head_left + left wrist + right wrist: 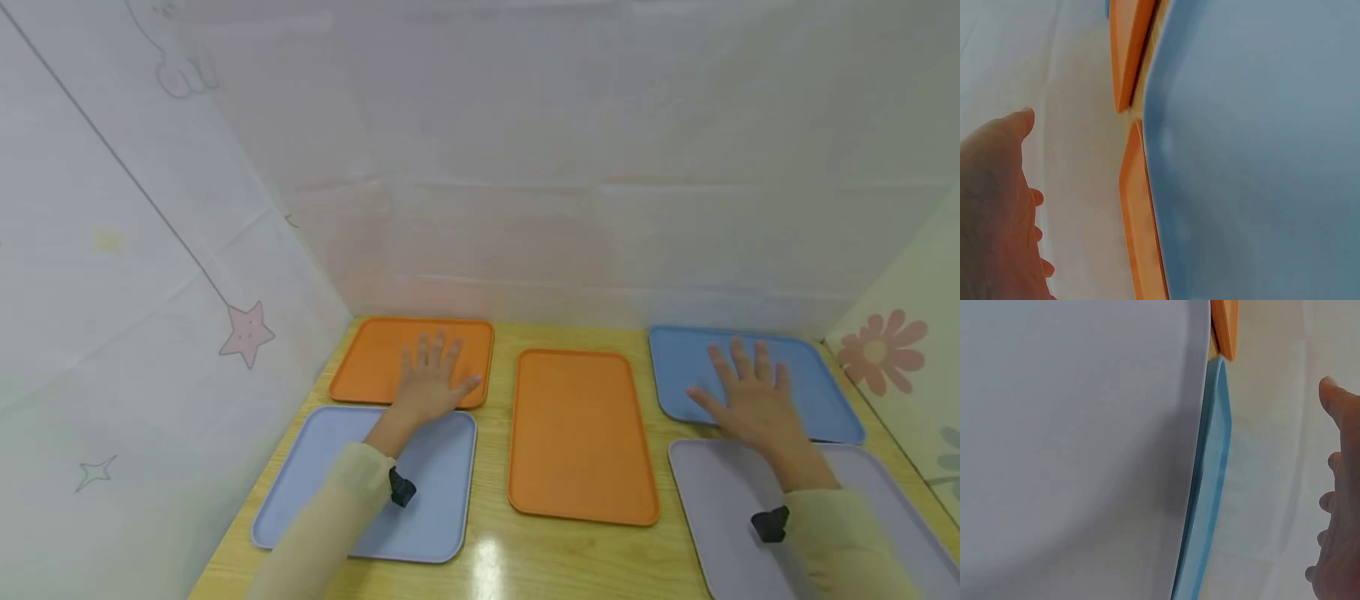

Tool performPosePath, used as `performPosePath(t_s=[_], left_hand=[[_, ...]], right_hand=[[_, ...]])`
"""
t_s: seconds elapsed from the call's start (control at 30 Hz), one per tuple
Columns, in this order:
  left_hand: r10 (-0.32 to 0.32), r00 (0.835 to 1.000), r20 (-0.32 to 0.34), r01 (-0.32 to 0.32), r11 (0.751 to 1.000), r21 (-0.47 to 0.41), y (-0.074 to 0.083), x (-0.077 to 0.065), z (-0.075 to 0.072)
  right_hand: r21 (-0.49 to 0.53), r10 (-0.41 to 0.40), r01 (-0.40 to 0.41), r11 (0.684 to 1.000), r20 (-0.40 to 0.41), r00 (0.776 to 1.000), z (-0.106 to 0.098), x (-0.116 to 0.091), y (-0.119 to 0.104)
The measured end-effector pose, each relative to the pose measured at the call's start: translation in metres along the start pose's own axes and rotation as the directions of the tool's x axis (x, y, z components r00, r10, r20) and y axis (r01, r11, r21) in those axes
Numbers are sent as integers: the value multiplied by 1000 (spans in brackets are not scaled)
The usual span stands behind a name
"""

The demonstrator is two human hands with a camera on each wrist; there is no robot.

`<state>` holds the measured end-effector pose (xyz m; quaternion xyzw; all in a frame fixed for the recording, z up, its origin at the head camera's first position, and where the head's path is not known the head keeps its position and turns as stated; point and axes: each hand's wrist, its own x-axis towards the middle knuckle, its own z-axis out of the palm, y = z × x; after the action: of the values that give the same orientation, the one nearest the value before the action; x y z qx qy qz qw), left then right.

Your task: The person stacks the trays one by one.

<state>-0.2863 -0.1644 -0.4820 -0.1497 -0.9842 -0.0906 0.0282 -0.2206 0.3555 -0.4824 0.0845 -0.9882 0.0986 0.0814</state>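
Observation:
My left hand [427, 390] hovers with spread fingers over the near edge of the far-left orange tray [367, 358]. Its wrist is above a light blue tray [435, 533]. On the other side, my right hand [757, 406] is held with fingers apart above a blue tray [817, 383], its forearm passing over a pale lilac tray [712, 500]. Neither hand holds anything. Both wrist views show the hands, left [997, 206] and right [1341, 500], raised off the trays.
Between the two arms lies another orange tray [581, 433], set lengthwise on the wooden table [491, 467]. White sheeting [480, 183] hangs behind the table and along the left side. A sheet with a printed flower [873, 350] stands at the right.

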Motion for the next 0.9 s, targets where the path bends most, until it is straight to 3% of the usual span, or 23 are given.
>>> performPosePath(t_s=[0.27,0.53,0.63,0.77,0.9], left_hand=[[22,1000,-12,-24,993,-116,26,-5,4],[26,999,23,-17,947,-321,52,-12,2],[27,996,81,10,907,-422,58,-14,1],[54,982,181,59,821,-568,61,-15,3],[85,953,292,143,722,-677,64,-16,8]], right_hand=[[22,-35,35,999,-42,999,6,1,-24],[133,-59,64,989,-39,998,8,3,-46],[182,-66,70,981,-30,997,12,3,-52],[239,-84,93,967,-46,995,19,4,-59],[298,-68,72,952,-24,997,24,4,-65]])
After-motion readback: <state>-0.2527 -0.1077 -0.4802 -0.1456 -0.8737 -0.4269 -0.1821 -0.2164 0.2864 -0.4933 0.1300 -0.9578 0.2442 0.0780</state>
